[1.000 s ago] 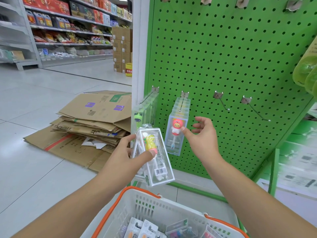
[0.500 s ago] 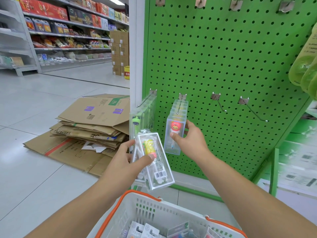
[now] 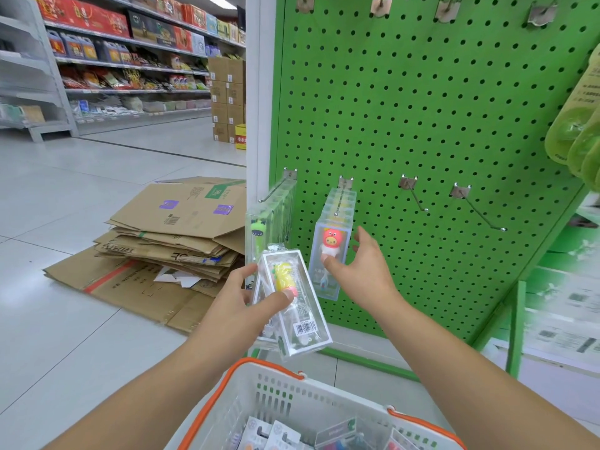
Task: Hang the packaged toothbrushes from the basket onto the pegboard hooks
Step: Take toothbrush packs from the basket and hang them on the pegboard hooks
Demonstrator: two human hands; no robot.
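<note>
The left hand (image 3: 238,302) grips a clear plastic toothbrush package with a yellow figure (image 3: 293,302) above the white orange-rimmed basket (image 3: 324,405). The right hand (image 3: 360,271), fingers relaxed and spread, touches the pink-figure clear package (image 3: 331,254) hanging on a green pegboard (image 3: 422,108) hook.

Toothbrush packs (image 3: 331,251) were clear glossy plastic; pegboard (image 3: 422,108) matt green perforated metal, hooks (image 3: 477,209) shiny wire; basket (image 3: 324,407) white plastic.

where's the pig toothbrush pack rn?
Head view, centre: the pig pack hangs on the second hook from the pegboard's left edge, right hand touching it.
</note>
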